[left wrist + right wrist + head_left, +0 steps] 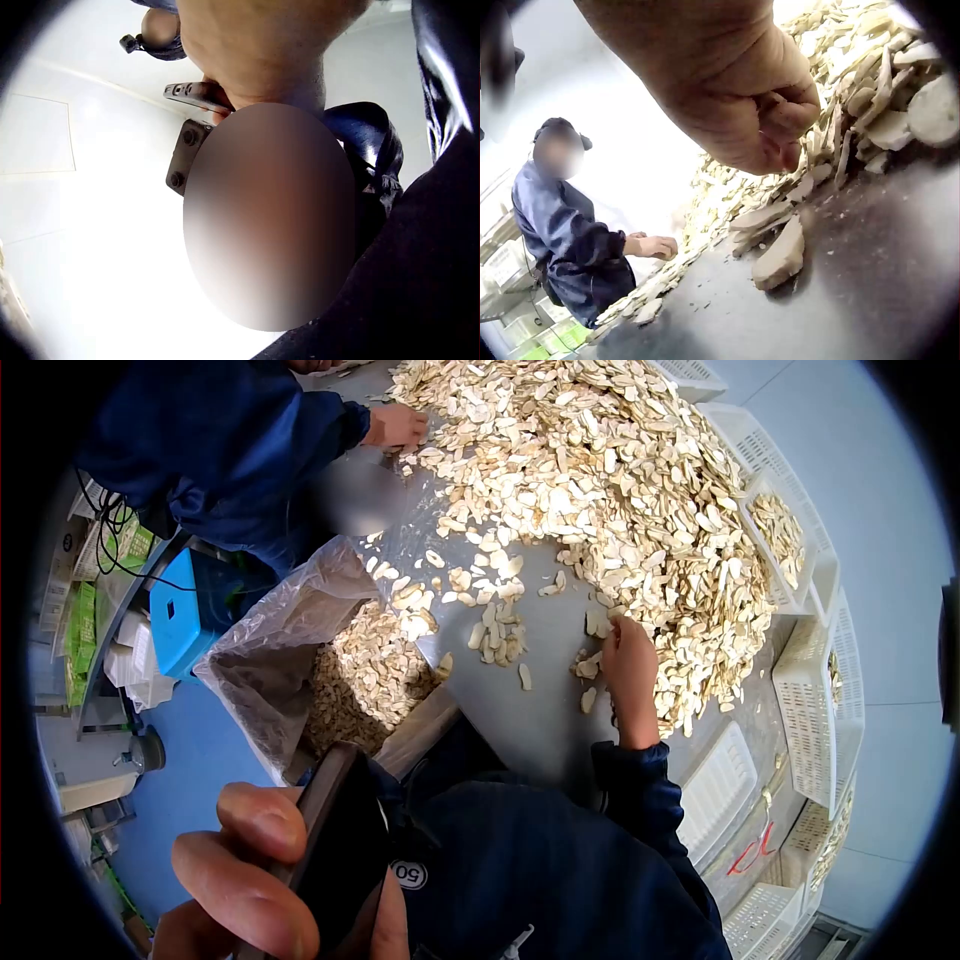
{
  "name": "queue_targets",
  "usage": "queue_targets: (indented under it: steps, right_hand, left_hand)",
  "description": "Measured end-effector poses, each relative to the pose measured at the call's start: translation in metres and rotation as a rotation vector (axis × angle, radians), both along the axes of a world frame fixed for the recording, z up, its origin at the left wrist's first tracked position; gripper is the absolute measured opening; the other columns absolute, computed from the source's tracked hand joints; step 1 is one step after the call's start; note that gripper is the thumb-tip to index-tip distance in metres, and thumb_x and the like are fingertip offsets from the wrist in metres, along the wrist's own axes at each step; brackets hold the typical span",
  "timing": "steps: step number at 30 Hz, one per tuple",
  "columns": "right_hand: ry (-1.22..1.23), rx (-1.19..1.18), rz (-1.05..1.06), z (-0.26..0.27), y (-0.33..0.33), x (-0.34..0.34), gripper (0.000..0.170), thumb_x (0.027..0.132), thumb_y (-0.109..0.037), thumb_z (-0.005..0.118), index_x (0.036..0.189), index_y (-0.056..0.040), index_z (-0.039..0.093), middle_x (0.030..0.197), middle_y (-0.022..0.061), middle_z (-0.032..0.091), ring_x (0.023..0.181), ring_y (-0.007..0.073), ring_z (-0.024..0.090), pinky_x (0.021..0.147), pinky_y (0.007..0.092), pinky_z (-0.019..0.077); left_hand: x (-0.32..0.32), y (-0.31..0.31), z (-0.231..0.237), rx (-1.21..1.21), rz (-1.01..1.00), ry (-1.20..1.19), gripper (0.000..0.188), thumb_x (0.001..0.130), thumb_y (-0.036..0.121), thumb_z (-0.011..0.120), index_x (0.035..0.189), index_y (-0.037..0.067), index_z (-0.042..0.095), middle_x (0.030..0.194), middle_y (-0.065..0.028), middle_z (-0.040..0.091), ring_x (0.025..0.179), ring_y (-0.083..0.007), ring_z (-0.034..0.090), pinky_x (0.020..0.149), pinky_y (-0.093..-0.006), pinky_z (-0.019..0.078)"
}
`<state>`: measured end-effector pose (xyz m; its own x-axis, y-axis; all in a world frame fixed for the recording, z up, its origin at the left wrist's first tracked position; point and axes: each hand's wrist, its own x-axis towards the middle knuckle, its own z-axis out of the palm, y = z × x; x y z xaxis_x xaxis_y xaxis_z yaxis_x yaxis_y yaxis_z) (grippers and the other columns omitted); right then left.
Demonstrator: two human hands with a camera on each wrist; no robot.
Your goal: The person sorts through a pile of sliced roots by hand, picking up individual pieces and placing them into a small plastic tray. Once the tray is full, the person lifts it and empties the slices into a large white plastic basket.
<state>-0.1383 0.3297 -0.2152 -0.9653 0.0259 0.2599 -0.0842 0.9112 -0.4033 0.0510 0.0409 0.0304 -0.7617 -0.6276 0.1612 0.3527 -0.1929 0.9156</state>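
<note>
My left hand (245, 870), raised close to the head camera, grips a dark flat device (335, 840) that looks like a phone. In the left wrist view that hand is mostly hidden behind a blurred patch. The right hand (630, 660) is at the near edge of a large pile of pale dried slices (560, 470) on the grey metal table (540, 715). Its fingers are curled, fingertips right at the slices, as the right wrist view shows; no slice shows between them. A few loose slices, one thick slice (781, 255) among them, lie below the fingers.
A plastic-lined box (265, 660) full of slices stands at the table's left edge. Across the table another person (574, 225) reaches to the pile. White baskets (815, 700) line the right side, near a white tray (715, 795) and red-handled scissors (752, 850). A blue bin (185, 615) stands left.
</note>
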Motion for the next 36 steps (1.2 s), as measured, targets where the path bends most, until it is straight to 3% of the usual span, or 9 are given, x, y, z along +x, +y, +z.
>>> queue_targets:
  steps: [20,25,26,28,29,31,32,34,36]
  right_hand:
    - [-0.114,-0.088,0.261,0.004,-0.048,-0.024,0.019,0.092,-0.012,0.06,0.107,-0.0064,0.07,0.109,0.0137,0.068,0.094,0.0372,0.066,0.08,0.043,0.0529]
    - [-0.186,-0.065,0.303,0.001,-0.051,-0.023,0.019,0.091,-0.015,0.063,0.106,-0.0075,0.071,0.106,0.0127,0.068,0.09,0.0371,0.066,0.079,0.0431,0.0531]
    - [-0.179,-0.066,0.306,0.001,-0.05,-0.022,0.019,0.091,-0.016,0.064,0.106,-0.0075,0.071,0.104,0.0128,0.068,0.089,0.0371,0.066,0.078,0.0429,0.0532]
    - [-0.2,-0.124,0.274,0.006,-0.045,-0.022,0.018,0.091,-0.017,0.064,0.104,-0.0065,0.072,0.101,0.0136,0.069,0.086,0.0344,0.068,0.076,0.0417,0.0532]
    - [-0.211,-0.153,0.26,0.008,-0.042,-0.022,0.018,0.091,-0.017,0.065,0.103,-0.006,0.073,0.099,0.0139,0.07,0.085,0.0331,0.068,0.074,0.0411,0.0533]
    - [-0.228,-0.301,0.245,0.007,-0.033,-0.022,0.018,0.091,-0.016,0.065,0.102,-0.0046,0.073,0.091,0.0146,0.07,0.079,0.0301,0.068,0.072,0.0385,0.0528]
    - [-0.236,-0.374,0.237,0.007,-0.03,-0.021,0.018,0.091,-0.016,0.065,0.102,-0.0039,0.073,0.088,0.0149,0.07,0.076,0.0286,0.068,0.071,0.0372,0.0526]
    - [-0.32,-0.519,0.196,0.011,-0.027,-0.016,0.019,0.091,-0.015,0.066,0.105,-0.0043,0.073,0.086,0.0145,0.07,0.072,0.0264,0.067,0.069,0.0353,0.0524]
    - [-0.36,-0.531,0.158,0.016,-0.025,-0.011,0.021,0.091,-0.015,0.066,0.108,-0.005,0.072,0.085,0.0138,0.07,0.071,0.0259,0.066,0.069,0.035,0.0525]
  left_hand:
    - [-0.006,0.01,0.008,0.035,0.071,-0.016,0.038,0.079,0.01,0.084,0.081,0.037,0.057,0.094,0.0064,0.056,0.099,-0.0172,0.052,0.095,-0.0409,0.0571]
    - [-0.07,-0.028,-0.031,-0.827,-0.125,0.827,0.066,0.099,0.032,0.05,0.158,0.039,0.022,0.165,0.0202,0.009,0.137,-0.0301,0.028,0.112,-0.0597,0.0277]
    - [-0.072,-0.045,-0.028,-0.845,-0.288,0.887,0.065,0.1,0.032,0.049,0.158,0.04,0.022,0.165,0.0204,0.009,0.137,-0.0303,0.028,0.111,-0.0604,0.0277]
    - [-0.079,-0.033,-0.031,-0.706,0.087,0.888,0.065,0.1,0.033,0.048,0.158,0.04,0.021,0.165,0.0207,0.008,0.137,-0.0307,0.028,0.111,-0.0612,0.0275]
    - [-0.103,0.016,-0.019,-0.521,0.613,0.788,0.065,0.1,0.033,0.047,0.158,0.04,0.021,0.165,0.0207,0.008,0.137,-0.031,0.028,0.111,-0.0614,0.0272]
    - [-0.111,0.017,-0.019,-0.516,0.633,0.89,0.065,0.1,0.033,0.047,0.158,0.04,0.021,0.165,0.0208,0.008,0.137,-0.0316,0.028,0.111,-0.0614,0.027]
    - [-0.1,-0.029,-0.03,-0.697,0.118,1.087,0.065,0.1,0.032,0.048,0.158,0.039,0.021,0.165,0.0209,0.009,0.137,-0.0319,0.028,0.111,-0.0611,0.0271]
    - [-0.084,-0.058,-0.046,-0.763,-0.399,1.211,0.066,0.099,0.031,0.049,0.158,0.039,0.022,0.165,0.0211,0.009,0.137,-0.0324,0.027,0.111,-0.0605,0.0272]
    - [-0.061,-0.048,-0.049,-0.533,-0.271,0.981,0.057,0.096,0.028,0.055,0.145,0.038,0.027,0.153,0.0191,0.016,0.131,-0.0301,0.031,0.108,-0.057,0.0322]
